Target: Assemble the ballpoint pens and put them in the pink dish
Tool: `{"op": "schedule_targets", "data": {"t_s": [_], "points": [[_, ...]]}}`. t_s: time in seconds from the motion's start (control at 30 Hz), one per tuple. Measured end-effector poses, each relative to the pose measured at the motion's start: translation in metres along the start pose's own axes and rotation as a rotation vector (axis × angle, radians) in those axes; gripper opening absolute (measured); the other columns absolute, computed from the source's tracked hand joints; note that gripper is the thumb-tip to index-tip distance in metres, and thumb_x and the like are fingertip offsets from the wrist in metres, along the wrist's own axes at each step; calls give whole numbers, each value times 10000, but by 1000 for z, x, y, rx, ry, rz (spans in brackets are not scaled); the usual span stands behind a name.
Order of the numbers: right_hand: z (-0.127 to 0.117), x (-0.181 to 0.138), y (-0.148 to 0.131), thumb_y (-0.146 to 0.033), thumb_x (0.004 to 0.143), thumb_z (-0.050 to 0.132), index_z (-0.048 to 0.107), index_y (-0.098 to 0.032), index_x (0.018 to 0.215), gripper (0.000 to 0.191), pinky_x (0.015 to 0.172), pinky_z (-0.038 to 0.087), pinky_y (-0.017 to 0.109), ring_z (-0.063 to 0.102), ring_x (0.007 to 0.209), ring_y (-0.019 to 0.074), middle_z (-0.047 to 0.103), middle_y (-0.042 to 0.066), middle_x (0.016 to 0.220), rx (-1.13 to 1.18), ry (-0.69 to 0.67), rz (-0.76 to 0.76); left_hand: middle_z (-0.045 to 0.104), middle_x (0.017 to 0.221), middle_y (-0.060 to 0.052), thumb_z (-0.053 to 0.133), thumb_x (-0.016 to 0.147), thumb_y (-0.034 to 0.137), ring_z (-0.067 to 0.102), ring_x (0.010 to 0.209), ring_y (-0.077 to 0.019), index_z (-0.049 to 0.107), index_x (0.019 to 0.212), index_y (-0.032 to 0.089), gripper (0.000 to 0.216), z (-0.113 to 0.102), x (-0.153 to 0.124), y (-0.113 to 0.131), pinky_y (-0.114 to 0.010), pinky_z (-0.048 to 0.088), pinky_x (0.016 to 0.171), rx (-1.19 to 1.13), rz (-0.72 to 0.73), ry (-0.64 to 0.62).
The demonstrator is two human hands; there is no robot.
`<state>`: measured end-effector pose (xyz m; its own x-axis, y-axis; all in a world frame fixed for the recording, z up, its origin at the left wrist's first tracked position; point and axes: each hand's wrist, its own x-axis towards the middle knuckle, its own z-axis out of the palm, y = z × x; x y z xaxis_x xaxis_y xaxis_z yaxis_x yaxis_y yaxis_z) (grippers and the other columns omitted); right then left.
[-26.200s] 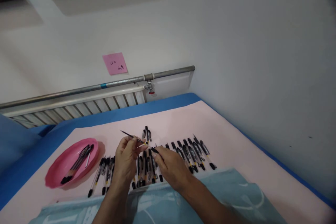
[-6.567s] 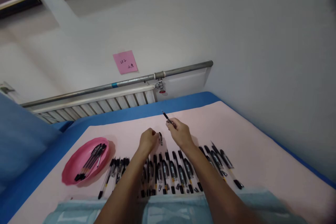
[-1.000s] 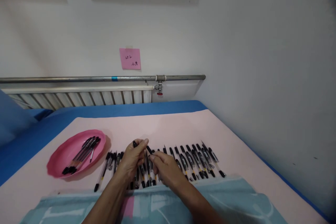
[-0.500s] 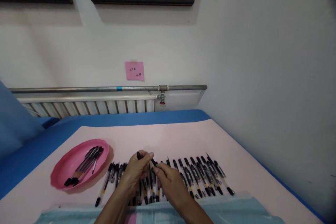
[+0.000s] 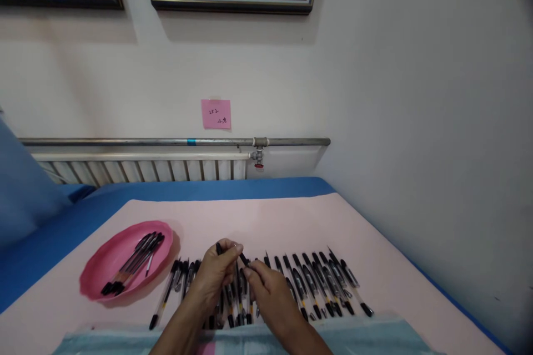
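My left hand [image 5: 214,274] is closed, and the dark rounded end of a pen piece [image 5: 219,248] sticks up out of its fingers. Its thumb and forefinger pinch the tip end of a slim black pen part [image 5: 244,259]. My right hand [image 5: 270,291] is closed around the other end of that pen part. What lies inside both palms is hidden. Below and around the hands are rows of black-capped clear pens [image 5: 310,277] and loose pen pieces, partly covered by my wrists.
A pink oval dish [image 5: 94,269] with several pens [image 5: 137,260] stands at the left. Pale pink sheeting [image 5: 266,216] covers the table, with a light blue cloth [image 5: 362,335] along the front edge. Behind are a radiator [image 5: 145,169], a pipe [image 5: 104,142] and a wall.
The hands stay nearly in place, with the fingers shifting only slightly around the black pen part. The view has tilted a little. The dish and the pen rows look unchanged.
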<state>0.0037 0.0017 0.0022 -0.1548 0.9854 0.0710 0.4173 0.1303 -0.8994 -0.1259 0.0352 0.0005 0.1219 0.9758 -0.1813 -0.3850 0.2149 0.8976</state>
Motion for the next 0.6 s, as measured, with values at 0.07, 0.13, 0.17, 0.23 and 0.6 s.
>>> {"op": "schedule_targets", "data": {"t_s": [0.07,0.13,0.17,0.23,0.6], "points": [[0,1,1,-291,826,374,468,-186,610,258,529,335,203,471,516,105,468,-37,507,32,-23,34,270,435,120,707,612,342,190,359,-7,499,717,157,298,-1,0,0,-148,124,345,-3,-3,-31],[0,1,1,-292,831,361,475,-185,624,259,523,336,200,464,503,103,461,-40,500,67,-35,59,311,480,111,700,623,339,189,369,-3,544,846,147,333,-3,0,1,-148,118,346,-9,-24,-65],[0,1,2,-295,833,360,480,-185,634,257,523,335,201,463,505,103,461,-40,503,69,-28,56,327,500,106,689,636,350,186,371,-3,545,907,153,365,-4,-1,1,-149,110,346,-9,-34,-71],[0,1,2,-301,831,369,487,-184,644,250,534,333,204,469,529,106,469,-37,520,42,-5,21,333,510,104,673,651,375,182,369,-4,532,902,168,354,-5,0,1,-152,92,344,-1,-47,-49],[1,2,3,-308,830,363,476,-191,636,253,508,330,207,439,468,100,446,-47,490,105,-35,76,334,510,100,676,646,368,186,374,-2,540,870,148,342,-3,0,3,-154,93,349,-14,-56,-71]]}}
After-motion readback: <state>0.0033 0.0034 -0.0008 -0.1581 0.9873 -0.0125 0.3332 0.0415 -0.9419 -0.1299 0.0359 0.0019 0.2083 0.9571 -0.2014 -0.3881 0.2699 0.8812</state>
